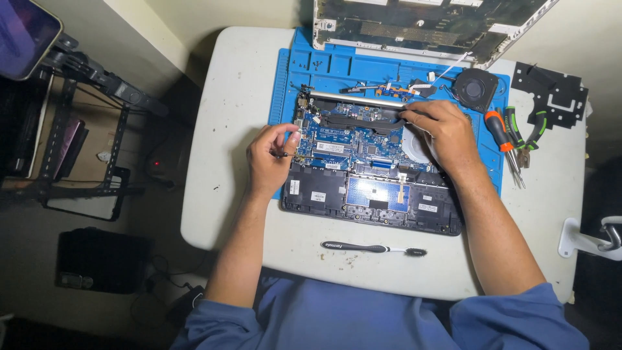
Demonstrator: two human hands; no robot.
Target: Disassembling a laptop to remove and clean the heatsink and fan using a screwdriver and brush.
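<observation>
An opened laptop [372, 175] lies on a blue mat [337, 65] on a white table [233, 129], with its blue circuit board [353, 139] showing. The left hand [267, 159] is at the left edge of the board, and its fingers are pinched narrow around a small dark tool [283, 154], maybe a little screwdriver, whose tip I cannot see well. The right hand [444, 133] lies on the upper right part of the board, fingers bent and pressing down near the silver hinge bar [356, 98]; it covers that corner, so I cannot tell if it holds something. Just right of it are a loose black fan [475, 89], a screwdriver with orange handle [500, 133] and green pliers [528, 133]. A black flat sheet [554, 94] lies further right. A black and white toothbrush [374, 247] lies near the front of the table. The removed laptop cover [427, 26] lies at the back.
</observation>
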